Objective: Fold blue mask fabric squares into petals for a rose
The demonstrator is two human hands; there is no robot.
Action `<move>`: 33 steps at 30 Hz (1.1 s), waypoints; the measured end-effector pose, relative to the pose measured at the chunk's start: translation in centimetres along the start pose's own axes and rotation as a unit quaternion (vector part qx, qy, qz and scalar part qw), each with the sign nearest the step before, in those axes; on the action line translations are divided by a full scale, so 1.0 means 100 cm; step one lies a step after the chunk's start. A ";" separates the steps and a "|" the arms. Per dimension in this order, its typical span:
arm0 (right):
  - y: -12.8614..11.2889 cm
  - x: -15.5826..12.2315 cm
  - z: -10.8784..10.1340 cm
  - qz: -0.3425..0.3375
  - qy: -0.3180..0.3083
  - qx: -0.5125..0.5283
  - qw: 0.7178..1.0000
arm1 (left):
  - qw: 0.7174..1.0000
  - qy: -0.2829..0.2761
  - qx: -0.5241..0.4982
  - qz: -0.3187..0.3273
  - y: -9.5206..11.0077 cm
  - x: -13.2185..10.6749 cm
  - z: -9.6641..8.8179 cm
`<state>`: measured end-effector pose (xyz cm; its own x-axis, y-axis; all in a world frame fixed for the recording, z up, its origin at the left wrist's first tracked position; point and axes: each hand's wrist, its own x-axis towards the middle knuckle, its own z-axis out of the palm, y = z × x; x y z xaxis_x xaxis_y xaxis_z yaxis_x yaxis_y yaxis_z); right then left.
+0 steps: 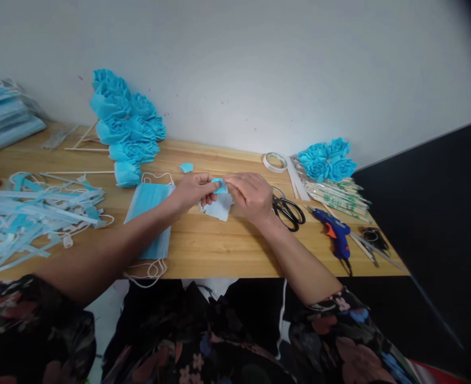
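Between my two hands is a small blue piece of mask fabric (pixel 220 186). My left hand (pixel 198 190) pinches its left side with thumb and fingers. At its right edge, my right hand (pixel 252 196) has its fingers closed on it too. Pale cut pieces (pixel 219 208) lie on the table just under my hands. A single blue cut piece (pixel 186 167) rests behind my left hand. Beneath my left forearm lies a blue face mask (pixel 151 200) with white ear loops, partly hidden. Black-handled scissors (pixel 289 212) sit to the right of my right hand.
Blue fabric flowers (pixel 127 122) on sticks stand at back left, more flowers (pixel 327 160) at right. Mask scraps (pixel 39 213) heap at left near stacked masks (pixel 5 117). Tape (pixel 275 162), a blue glue gun (pixel 335 232) and wrapped sticks (pixel 339 197) lie right. The wall (pixel 235 69) borders the table.
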<state>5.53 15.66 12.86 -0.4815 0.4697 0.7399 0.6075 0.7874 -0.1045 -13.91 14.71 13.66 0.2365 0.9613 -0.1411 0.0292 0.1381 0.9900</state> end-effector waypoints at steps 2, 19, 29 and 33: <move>0.001 0.000 0.001 -0.009 0.004 -0.001 1.000 | 1.000 -0.004 -0.001 0.002 0.000 0.000 0.000; 0.001 0.000 0.001 -0.023 -0.017 0.027 0.999 | 0.997 -0.026 -0.078 -0.009 -0.002 0.002 -0.002; 0.004 0.001 0.000 -0.013 -0.061 0.017 0.998 | 0.990 -0.039 -0.133 -0.007 -0.007 0.007 -0.006; 0.004 0.000 0.001 -0.046 -0.066 0.014 0.997 | 0.995 -0.013 -0.102 -0.019 -0.009 0.009 -0.006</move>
<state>5.68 16.05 12.76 -0.6140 0.4414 0.6543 0.5398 0.8396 -0.0600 -14.32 15.56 12.66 0.2649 0.9483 -0.1749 -0.1581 0.2217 0.9622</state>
